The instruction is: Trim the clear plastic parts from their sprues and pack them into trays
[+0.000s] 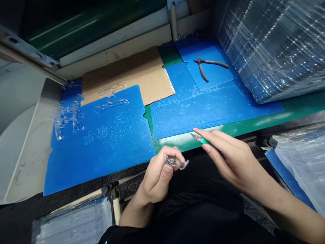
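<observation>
My left hand is closed around a small clear plastic part, pinched between thumb and fingers, with a curved end sticking out to the right. In my right hand is a craft knife with a green handle; its pointed blade faces up and left, apart from the clear part. Both hands are held in front of the bench's near edge. Most of the knife's handle is hidden by my fingers.
Clear plastic sprue pieces lie on a blue plastic sheet at left, near a cardboard sheet. Open cutting pliers rest farther back. Stacked clear trays rise at right. Film-covered stacks stand below the bench.
</observation>
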{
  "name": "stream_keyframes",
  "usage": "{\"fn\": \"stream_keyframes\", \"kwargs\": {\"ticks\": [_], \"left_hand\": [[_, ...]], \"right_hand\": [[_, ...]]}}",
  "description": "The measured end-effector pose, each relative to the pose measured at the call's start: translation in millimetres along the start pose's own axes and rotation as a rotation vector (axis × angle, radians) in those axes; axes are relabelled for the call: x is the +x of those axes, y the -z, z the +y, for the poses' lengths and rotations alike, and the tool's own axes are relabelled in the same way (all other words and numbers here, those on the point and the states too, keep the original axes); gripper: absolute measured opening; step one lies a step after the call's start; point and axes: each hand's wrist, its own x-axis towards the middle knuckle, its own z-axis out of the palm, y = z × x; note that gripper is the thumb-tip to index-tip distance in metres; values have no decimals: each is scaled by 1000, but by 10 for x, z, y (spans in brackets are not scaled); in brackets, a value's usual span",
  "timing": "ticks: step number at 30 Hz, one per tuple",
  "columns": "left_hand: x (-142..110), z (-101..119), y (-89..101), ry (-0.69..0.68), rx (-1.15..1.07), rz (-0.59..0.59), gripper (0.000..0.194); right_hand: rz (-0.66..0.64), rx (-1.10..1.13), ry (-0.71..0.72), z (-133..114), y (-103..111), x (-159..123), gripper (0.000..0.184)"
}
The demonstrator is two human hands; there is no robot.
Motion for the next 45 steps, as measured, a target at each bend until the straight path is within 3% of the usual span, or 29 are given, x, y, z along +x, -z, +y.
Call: {"fn": "stream_keyframes", "kwargs": {"ticks": [3,7,16,23,30,39,45], "left_hand": [[-30,-98,-113,84,-202,31,39],[-62,-195,-180,77,-274,-8,36],[-20,-119,-165,-2,-184,-52,35],[-5,-119,-176,-78,-172,-54,29],[7,-123,-182,-81,-199,-89,30],[27,-133,-184,-134,-107,-78,31],[22,-149,-195,-103,-191,-105,28]], "right_hand": [[-10,25,60,-95,-58,-44,42],[-11,-35,146,-132,-94,-108,39],[-79,-97,175,-121,-72,-241,54],[-136,48,175,-156,-22,-269,56],[-45,109,181,-172,-19,-256,51],[-99,193,159,-183,15,-238,56],[-72,207,130,-185,-36,-268,56]]}}
